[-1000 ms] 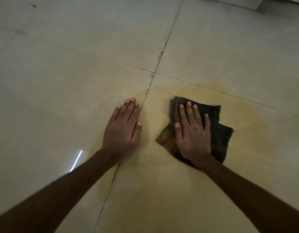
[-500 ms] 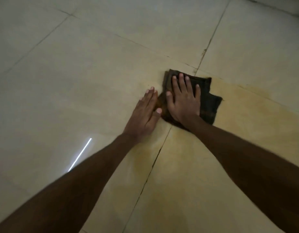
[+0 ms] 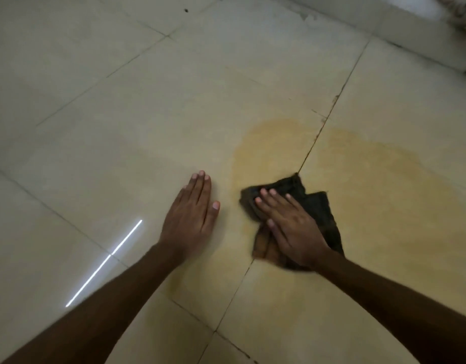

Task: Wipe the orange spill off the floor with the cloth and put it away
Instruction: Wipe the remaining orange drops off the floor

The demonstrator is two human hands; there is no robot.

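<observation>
A dark crumpled cloth (image 3: 319,208) lies on the pale tiled floor inside a wide orange spill (image 3: 357,179) that spreads over two tiles across a grout line. My right hand (image 3: 289,224) presses flat on the cloth's left part, fingers straight and pointing up-left. My left hand (image 3: 192,216) rests flat on the floor a little to the left of the cloth, fingers together, holding nothing. The lower edge of the cloth is hidden under my right wrist.
A pale raised ledge or wall base (image 3: 384,24) runs along the top right. A bright white light streak (image 3: 105,261) reflects on the tile at lower left. Grout lines (image 3: 315,137) cross the floor around the spill.
My right hand has dragged the cloth back down and right, away from the left hand; the hands were nearly touching, now a gap lies between them. More of the spill shows above the cloth.
</observation>
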